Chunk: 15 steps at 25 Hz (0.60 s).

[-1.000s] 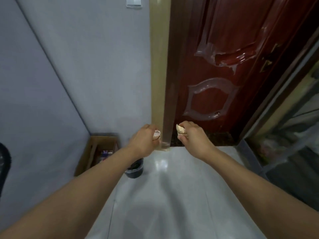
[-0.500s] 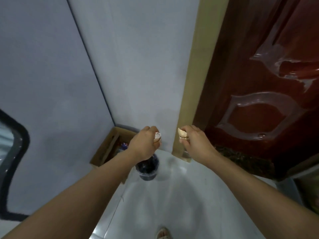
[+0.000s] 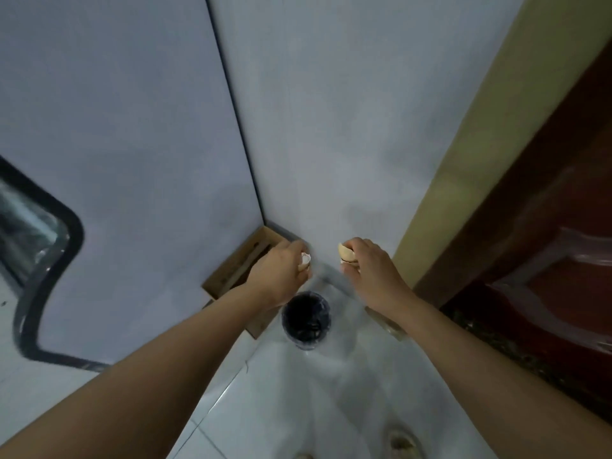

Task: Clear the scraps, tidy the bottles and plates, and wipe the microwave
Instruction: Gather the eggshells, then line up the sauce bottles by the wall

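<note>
My left hand (image 3: 281, 271) grips a pale eggshell scrap (image 3: 304, 260) in curled fingers. My right hand (image 3: 367, 266) pinches another tan eggshell scrap (image 3: 345, 252). Both hands are held out in front of me, just above and beyond a small black-lined waste bin (image 3: 306, 319) standing on the white tiled floor (image 3: 298, 409) in the corner. The bin's mouth shows below and between my two wrists.
An open cardboard box (image 3: 236, 270) sits in the corner left of the bin, partly behind my left hand. A dark red door (image 3: 546, 243) with a yellowish frame (image 3: 463, 154) is on the right. A black-rimmed object (image 3: 43, 260) is at left. My feet (image 3: 402, 442) show below.
The view has swung left and down as I came closer to the corner. The bin now lies right under my hands, and both hands still hold their scraps.
</note>
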Tool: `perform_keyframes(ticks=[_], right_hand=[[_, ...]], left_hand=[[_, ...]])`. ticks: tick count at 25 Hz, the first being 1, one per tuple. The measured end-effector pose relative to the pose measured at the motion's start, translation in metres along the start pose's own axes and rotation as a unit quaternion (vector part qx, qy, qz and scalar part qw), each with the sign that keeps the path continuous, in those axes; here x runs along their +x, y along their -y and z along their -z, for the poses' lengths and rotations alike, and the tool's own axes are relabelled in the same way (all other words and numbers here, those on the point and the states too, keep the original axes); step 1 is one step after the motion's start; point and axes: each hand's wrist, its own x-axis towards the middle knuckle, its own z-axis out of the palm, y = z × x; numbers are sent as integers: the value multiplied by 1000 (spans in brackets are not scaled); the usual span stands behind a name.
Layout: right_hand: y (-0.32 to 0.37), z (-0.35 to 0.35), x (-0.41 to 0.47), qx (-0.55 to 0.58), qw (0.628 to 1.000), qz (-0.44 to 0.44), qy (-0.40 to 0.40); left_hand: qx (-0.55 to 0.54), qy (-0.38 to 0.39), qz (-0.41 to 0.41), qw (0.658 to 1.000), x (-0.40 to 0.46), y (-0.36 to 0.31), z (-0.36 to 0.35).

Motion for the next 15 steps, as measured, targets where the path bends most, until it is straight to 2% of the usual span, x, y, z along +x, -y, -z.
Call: perform_keyframes(ticks=[8,15], right_hand=[[-84,-5,67,20,990,90,109],[-142,-49,95,24,972,139,187]], left_hand=[[-56,-29,180,982,47,-28,-69],[-107,-64,284,951,63,-20,-138]])
